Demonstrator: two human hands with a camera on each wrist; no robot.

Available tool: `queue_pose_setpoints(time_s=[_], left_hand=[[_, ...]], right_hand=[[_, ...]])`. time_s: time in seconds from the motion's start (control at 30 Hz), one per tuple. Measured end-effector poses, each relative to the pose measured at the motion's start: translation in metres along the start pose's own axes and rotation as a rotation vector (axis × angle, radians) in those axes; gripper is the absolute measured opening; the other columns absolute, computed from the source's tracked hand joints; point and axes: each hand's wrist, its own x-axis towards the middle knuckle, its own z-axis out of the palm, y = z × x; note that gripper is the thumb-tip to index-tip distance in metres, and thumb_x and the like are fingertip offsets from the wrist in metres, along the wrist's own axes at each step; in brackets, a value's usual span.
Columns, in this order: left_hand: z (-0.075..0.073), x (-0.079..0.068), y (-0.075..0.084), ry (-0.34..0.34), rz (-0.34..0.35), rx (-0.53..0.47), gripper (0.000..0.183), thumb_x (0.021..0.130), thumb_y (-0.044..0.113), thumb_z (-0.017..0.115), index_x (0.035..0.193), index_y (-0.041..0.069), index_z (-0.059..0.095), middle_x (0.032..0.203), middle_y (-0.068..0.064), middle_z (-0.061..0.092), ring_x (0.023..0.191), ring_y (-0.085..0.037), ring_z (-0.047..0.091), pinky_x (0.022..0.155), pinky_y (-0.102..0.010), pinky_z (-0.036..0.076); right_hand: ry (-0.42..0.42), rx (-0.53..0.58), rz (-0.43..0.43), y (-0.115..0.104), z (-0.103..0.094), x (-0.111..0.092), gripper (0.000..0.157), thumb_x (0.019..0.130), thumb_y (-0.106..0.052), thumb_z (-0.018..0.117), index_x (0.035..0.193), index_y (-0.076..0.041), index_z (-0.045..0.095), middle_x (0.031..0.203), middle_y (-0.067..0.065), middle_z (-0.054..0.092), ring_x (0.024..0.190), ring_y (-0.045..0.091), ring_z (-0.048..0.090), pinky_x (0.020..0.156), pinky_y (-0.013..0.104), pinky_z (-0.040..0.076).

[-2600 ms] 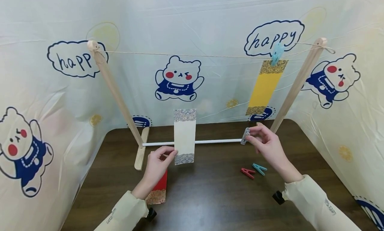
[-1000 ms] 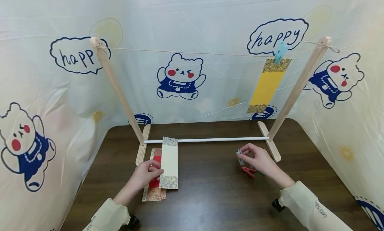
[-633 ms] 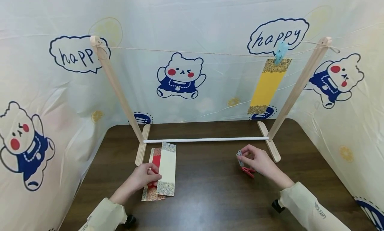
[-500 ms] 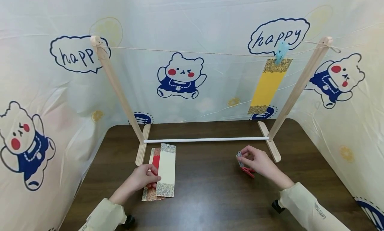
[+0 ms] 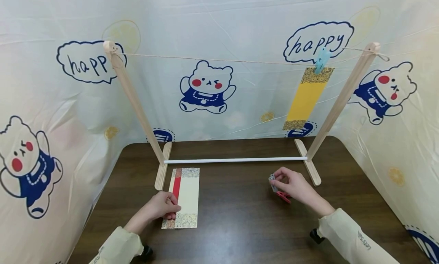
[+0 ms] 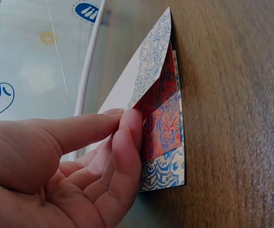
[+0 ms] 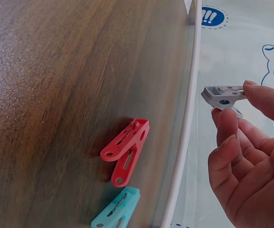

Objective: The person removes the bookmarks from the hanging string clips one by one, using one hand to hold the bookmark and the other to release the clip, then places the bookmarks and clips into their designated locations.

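In our left hand [image 5: 157, 208], thumb and fingers pinch the cream card [image 5: 188, 191] by its left long edge, which stands lifted over the red card [image 5: 176, 187]; another pale card shows beneath the red one. The pile is on the surface [image 5: 236, 214], in front of the white rod [image 5: 236, 160]. Our right hand [image 5: 296, 186] grips the grey peg [image 7: 216, 96], apart from the red peg [image 7: 127, 149] and the blue peg [image 7: 118, 209].

We judge the step in hand to be handling the cream card at the pile. The next move calls for a light touch at that edge, so the red card does not slide.

Against the earliest frame, where we hold the cream card upright before the rod, it is now down over the red card and lined up with it. Our right hand is lower too, closer to the red peg.
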Motion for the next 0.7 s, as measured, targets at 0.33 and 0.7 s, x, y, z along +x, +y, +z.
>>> queue_pose_setpoints(time_s=[0.33, 0.7], left_hand=[[-0.0010, 0.0024, 0.0009, 0.065, 0.016, 0.031, 0.024, 0.088, -0.001, 0.080, 0.090, -0.002, 0.055, 0.065, -0.007, 0.064, 0.054, -0.013, 0.062, 0.054, -0.029, 0.057], [0.0037, -0.0001, 0.0036, 0.159, 0.030, 0.170, 0.027, 0.086, 0.005, 0.083, 0.085, 0.003, 0.056, 0.062, -0.006, 0.062, 0.050, -0.015, 0.061, 0.053, -0.030, 0.054]], right_hand=[[-0.028, 0.003, 0.000, -0.0012, 0.0037, 0.0006, 0.022, 0.097, -0.023, 0.076, 0.106, -0.006, 0.066, 0.090, 0.001, 0.070, 0.062, 0.013, 0.060, 0.054, 0.027, 0.050], [-0.029, -0.038, -0.020, 0.0009, 0.0089, 0.0006, 0.021, 0.096, -0.024, 0.077, 0.104, -0.008, 0.067, 0.087, -0.002, 0.070, 0.065, 0.010, 0.061, 0.059, 0.026, 0.050]])
